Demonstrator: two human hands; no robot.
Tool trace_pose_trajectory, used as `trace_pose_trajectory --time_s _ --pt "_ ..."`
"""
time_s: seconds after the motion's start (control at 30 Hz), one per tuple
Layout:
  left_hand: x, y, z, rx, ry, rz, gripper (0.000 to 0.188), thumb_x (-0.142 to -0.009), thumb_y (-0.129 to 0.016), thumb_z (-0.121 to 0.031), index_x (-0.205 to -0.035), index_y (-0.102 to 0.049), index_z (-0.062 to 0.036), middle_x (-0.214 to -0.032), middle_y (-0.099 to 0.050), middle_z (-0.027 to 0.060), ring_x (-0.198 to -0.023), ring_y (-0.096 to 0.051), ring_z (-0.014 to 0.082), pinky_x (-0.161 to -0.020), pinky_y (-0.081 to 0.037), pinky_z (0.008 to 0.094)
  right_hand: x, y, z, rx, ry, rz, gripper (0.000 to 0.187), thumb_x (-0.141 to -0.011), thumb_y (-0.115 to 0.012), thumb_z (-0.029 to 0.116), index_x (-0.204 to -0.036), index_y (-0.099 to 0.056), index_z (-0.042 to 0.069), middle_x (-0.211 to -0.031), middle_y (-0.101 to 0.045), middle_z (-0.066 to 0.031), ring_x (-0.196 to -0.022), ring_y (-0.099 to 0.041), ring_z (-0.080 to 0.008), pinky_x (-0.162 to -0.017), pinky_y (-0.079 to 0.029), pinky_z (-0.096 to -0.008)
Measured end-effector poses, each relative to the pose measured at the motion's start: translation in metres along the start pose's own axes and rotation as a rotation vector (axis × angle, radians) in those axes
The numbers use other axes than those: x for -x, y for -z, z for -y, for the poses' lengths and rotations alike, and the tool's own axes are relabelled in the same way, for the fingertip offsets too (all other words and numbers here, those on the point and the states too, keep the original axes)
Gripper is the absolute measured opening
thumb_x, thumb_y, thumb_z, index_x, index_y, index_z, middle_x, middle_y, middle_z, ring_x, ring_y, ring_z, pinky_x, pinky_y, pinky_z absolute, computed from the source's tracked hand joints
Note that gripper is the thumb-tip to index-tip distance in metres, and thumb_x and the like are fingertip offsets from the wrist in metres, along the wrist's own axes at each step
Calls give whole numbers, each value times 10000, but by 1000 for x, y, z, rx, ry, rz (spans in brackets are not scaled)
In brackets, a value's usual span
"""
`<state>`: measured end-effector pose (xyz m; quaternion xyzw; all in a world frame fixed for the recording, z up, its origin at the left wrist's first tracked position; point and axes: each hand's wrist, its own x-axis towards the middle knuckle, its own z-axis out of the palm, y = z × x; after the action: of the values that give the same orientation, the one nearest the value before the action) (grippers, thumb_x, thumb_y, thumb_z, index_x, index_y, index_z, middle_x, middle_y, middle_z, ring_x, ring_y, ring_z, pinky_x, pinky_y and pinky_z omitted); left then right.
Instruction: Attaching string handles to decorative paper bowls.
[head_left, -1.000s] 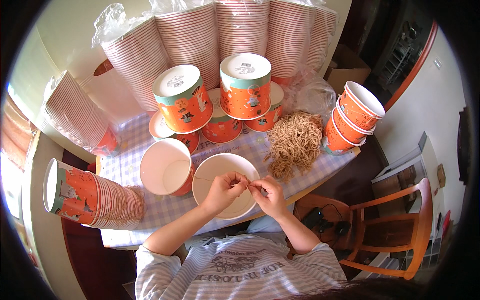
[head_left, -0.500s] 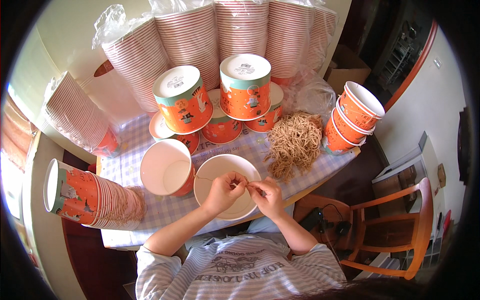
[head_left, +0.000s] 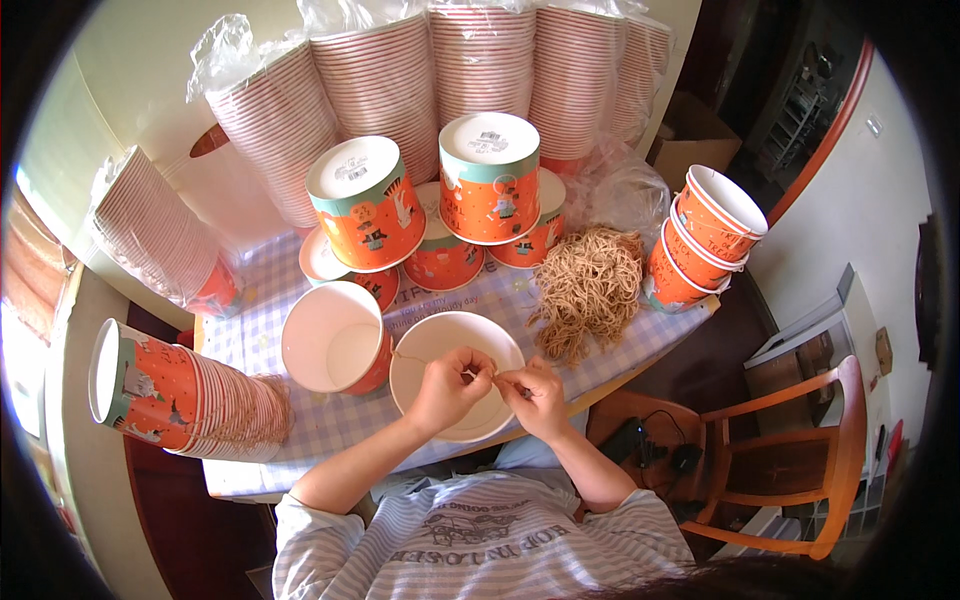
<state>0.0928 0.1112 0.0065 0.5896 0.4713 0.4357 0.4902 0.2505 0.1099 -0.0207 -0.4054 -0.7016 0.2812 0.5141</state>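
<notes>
fingers of the left hand (head_left: pixel 455 388) and right hand (head_left: pixel 534 395) are drawn into close pinches on a twine strand (head_left: pixel 412 358) above the paper tub (head_left: pixel 446 336), running toward its left rim. it should be light and limp, best pinched near its end; the tub would probably dent.

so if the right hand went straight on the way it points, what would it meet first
Most likely the left hand, whose fingertips sit just beside those of the right hand, though depth is hard to judge.
</notes>
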Motion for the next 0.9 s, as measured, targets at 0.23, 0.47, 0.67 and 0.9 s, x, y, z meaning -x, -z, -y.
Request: trace_pose_trajectory --time_s 0.23,0.47,0.67,0.9 --pt "-4 7 -16 -203 -34 108 69 -810 -562 -36 -849 -583 17 -886 -613 64 -713 -547 56 -616 -458 198 2 0 5 -17 -29 0 67 -689 -673 40 -755 -660 44 -602 -578 -39 -572 -482 -167 -554 -371 -288" --pt "-7 12 -35 -400 -444 170 133 -763 -623 -105 -872 -624 -28 -883 -625 93 -786 -607 227 -645 -494 312 -12 14 11 47 95 1 97 -695 -672 61 -791 -658 53 -727 -628 -49 -679 -538 -198 -638 -395 -297" --pt "35 13 -47 -685 -476 120 217 -683 -688 -168 -838 -577 -65 -889 -577 68 -849 -568 228 -736 -450 353 -1 27 11 -311 -73 32 95 -685 -670 38 -778 -652 49 -845 -581 -56 -805 -518 -174 -707 -388 -288" --pt "57 27 -32 -1129 -599 79 150 -641 -587 -82 -790 -575 -79 -765 -554 9 -811 -553 155 -714 -407 314 21 50 20 -51 114 249 170 -632 -685 37 -767 -652 135 -858 -527 -12 -768 -467 -163 -691 -358 -290"
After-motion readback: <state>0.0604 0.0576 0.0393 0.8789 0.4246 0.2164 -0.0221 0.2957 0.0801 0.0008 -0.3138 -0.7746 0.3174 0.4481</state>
